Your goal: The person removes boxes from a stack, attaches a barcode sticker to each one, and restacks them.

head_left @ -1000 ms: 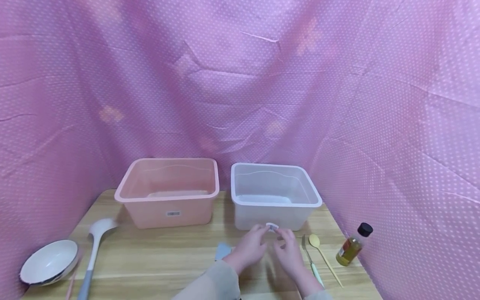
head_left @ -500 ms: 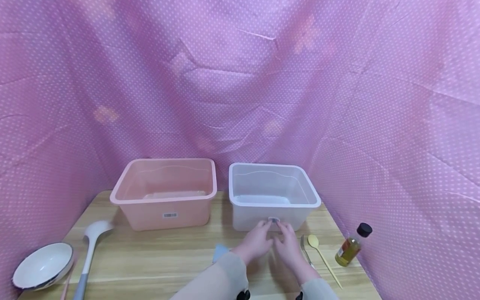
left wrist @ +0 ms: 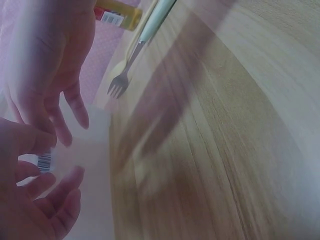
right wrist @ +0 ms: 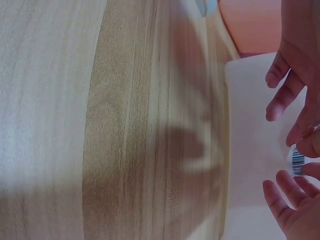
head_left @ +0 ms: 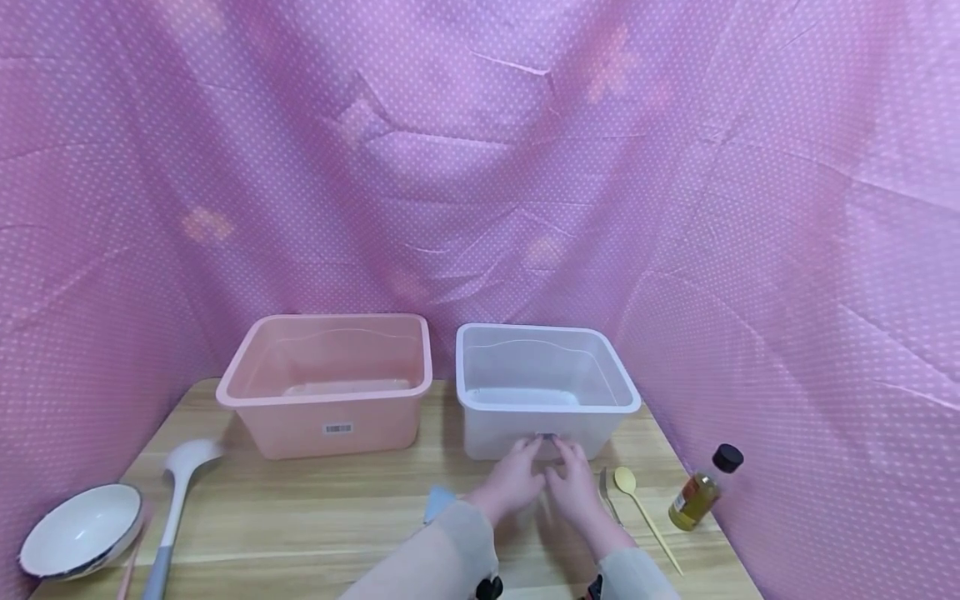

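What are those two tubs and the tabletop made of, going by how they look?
The white tub looks like translucent, slightly glossy plastic: its walls let light through. The pink tub looks the same, tinted. The table shows pale wood grain with a smooth sheen; solid wood or laminate, I can't tell.

Pink-violet cloth (head_left: 480,167) with small white dots, draped and creased, closing in back and both sides. Light wood-grain surface (head_left: 337,508) below, pale planks running lengthwise. Even, soft lighting; faint brighter patches on cloth.
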`<state>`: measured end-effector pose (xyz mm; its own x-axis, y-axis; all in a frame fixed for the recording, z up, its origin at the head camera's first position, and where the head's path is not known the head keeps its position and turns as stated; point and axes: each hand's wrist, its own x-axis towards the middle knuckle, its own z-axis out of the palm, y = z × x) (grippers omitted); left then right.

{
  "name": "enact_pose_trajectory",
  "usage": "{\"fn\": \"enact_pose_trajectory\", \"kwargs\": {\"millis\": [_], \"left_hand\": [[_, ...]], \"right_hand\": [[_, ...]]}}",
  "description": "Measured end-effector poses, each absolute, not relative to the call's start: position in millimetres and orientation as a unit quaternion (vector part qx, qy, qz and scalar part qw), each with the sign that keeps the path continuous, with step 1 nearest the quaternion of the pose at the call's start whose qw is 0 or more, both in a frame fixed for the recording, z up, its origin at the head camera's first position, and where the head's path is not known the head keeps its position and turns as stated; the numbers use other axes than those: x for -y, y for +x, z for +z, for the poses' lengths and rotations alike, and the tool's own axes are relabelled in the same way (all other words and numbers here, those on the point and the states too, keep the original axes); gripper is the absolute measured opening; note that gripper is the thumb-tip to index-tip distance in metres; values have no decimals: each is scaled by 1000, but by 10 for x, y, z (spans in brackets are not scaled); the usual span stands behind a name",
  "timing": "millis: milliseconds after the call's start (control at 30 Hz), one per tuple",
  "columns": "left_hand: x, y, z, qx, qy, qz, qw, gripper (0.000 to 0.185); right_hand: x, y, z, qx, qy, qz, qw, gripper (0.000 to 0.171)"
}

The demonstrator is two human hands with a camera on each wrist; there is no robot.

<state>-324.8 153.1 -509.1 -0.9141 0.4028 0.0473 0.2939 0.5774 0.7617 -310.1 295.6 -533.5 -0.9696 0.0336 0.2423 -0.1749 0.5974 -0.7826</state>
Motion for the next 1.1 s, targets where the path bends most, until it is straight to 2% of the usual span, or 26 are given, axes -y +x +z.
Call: {"fn": "enact_pose_trajectory", "kwargs": {"millis": [500, 767, 1100], "left_hand": [[-1563, -3238, -5133, -889, 182, 415, 65, 65], [-1489, -3325, -5200, -861, 179, 473, 54, 63], [-1419, -3492, -5285, -782, 148, 593, 121, 61]], "right_hand": [[-2968, -3060, -5309, 883, 28, 457, 99, 59], [-2995, -3119, -5312, 882, 5, 460, 99, 56], [-3040, -3215, -5331, 880, 7, 469, 75, 52]]}}
